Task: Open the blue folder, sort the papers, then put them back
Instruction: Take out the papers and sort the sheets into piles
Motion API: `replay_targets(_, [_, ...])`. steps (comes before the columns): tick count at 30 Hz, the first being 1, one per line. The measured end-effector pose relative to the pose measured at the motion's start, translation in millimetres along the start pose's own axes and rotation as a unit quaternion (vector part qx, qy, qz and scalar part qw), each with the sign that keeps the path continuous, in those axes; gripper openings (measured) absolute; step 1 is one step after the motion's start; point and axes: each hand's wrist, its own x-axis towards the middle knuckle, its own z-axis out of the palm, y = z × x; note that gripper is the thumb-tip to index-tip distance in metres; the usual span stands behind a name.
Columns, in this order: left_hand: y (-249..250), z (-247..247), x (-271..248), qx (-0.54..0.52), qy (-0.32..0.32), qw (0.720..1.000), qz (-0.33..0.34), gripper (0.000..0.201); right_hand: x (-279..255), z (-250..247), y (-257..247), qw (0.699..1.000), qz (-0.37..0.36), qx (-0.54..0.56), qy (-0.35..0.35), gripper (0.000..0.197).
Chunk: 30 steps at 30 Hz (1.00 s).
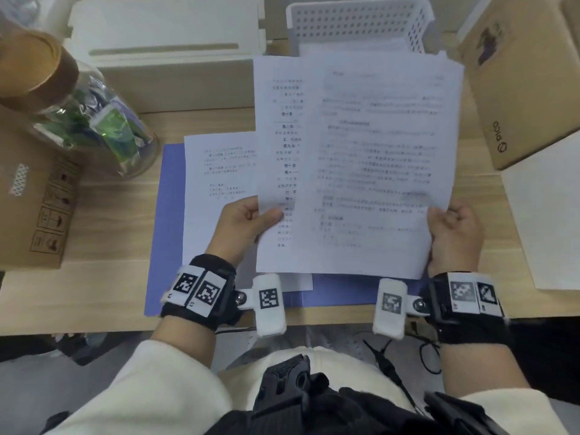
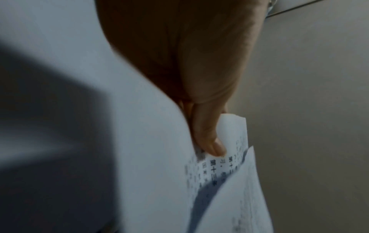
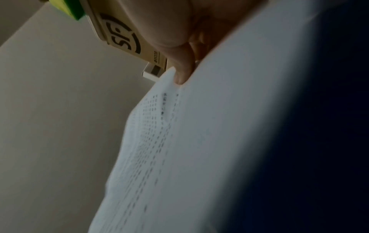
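A pale wood-grain table carries the work, crowded at its edges: a brown cardboard box and a glass jar with a tan lid at the left, a white storage box and a white perforated basket at the back, another cardboard box at the right. The blue folder lies open and flat at the middle of the table, one printed sheet resting on it. Above it, lifted off the table, are the other papers, white with black printed text: the left hand pinches the lower left edge of one sheet, thumb on top, and the right hand grips the right edge of the front sheets, which overlap the left one. The nearest bare table shows along the near edge at the left of the folder and in a narrow strip at its right.
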Motion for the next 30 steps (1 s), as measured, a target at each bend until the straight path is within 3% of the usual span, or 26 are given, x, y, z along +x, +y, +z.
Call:
replay_targets(4, [14.6, -8.6, -3.8, -0.015, 0.007, 0.999, 0.027, 0.02, 5.0, -17.9, -23.4, 0.994, -0.046, 0.058, 0.08, 0.028])
replay_targets(8, [27.7, -14.9, -6.2, -0.045, 0.016, 0.997, 0.057, 0.007, 6.5, -25.7, -46.5, 0.987, -0.092, 0.094, 0.091, 0.027])
replay_targets(13, [23.7, -18.0, 1.1, -0.057, 0.001, 0.995, 0.08, 0.029, 6.0, -27.3, -60.5, 0.981, -0.12, 0.125, 0.089, 0.025])
replay_targets(19, [23.4, -13.7, 3.3, -0.056, 0.003, 0.994, 0.095, 0.021, 5.4, -31.0, -68.1, 0.987, -0.116, 0.099, 0.045, 0.027])
replay_targets(24, [24.1, -0.9, 6.8, -0.04, -0.027, 0.994, 0.094, 0.029, -0.6, -23.0, -60.8, 0.992, -0.066, 0.003, -0.104, 0.028])
replay_targets(25, [24.0, 5.5, 8.0, -0.035, -0.03, 0.995, 0.085, 0.027, -0.7, -19.8, -57.6, 0.991, -0.061, -0.006, -0.115, 0.026])
replay_targets(27, [20.9, 20.9, 11.8, -0.016, -0.026, 0.997, 0.076, 0.006, 1.9, -15.1, -48.9, 0.993, -0.046, -0.004, -0.113, 0.025])
replay_targets(30, [12.7, 44.2, 13.4, -0.001, 0.01, 0.998, 0.066, 0.034, 8.3, -15.8, -31.1, 0.996, -0.007, 0.01, -0.091, 0.029])
